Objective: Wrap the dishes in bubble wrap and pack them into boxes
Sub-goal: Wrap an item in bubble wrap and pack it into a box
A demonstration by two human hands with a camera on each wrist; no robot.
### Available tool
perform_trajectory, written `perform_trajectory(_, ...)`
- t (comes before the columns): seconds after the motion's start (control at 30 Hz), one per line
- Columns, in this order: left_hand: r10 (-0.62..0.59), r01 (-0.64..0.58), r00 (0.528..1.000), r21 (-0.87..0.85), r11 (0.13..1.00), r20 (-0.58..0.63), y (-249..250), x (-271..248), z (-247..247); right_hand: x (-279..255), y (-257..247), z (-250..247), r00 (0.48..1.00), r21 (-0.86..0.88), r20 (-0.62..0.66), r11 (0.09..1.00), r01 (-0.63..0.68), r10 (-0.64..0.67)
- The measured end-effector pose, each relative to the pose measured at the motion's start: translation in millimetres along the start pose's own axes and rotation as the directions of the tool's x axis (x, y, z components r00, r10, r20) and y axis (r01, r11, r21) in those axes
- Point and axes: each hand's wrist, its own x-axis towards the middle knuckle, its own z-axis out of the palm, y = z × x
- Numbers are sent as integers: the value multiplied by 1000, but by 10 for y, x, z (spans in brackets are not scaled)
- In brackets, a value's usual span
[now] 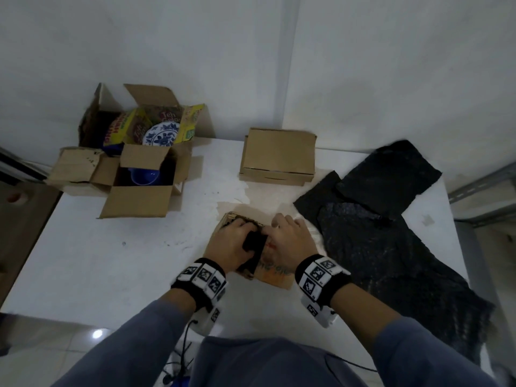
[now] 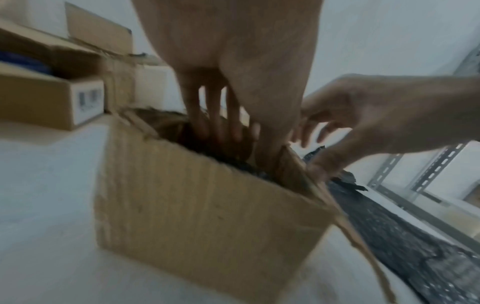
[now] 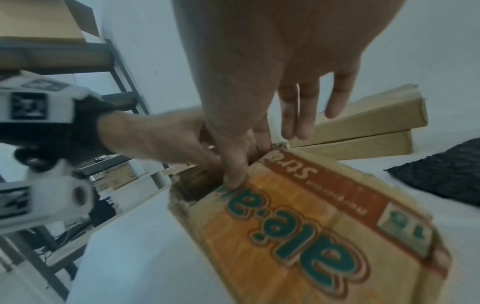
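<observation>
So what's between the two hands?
In the head view, a black wrapped bundle sits between the left hand and right hand, going into the box.

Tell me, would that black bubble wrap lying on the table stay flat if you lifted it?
Probably not. The black bubble wrap lies in loose, overlapping sheets and one end drapes over the table edge, so it looks floppy. It is thin, so likely light. It would probably sag from the fingers.

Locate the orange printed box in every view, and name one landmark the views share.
Head: the orange box lies low centre, mostly hidden under both hands.
Left wrist: centre, its plain brown side faces the camera.
Right wrist: lower right, its printed side shows.
Shared landmark: the black wrap on its right.
</observation>
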Motion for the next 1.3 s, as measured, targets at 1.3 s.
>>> perform_trajectory(1.3,119,-145,984,200,969,136,-37,-100,322,-155,-189,312,980,359,23,913,-192,197)
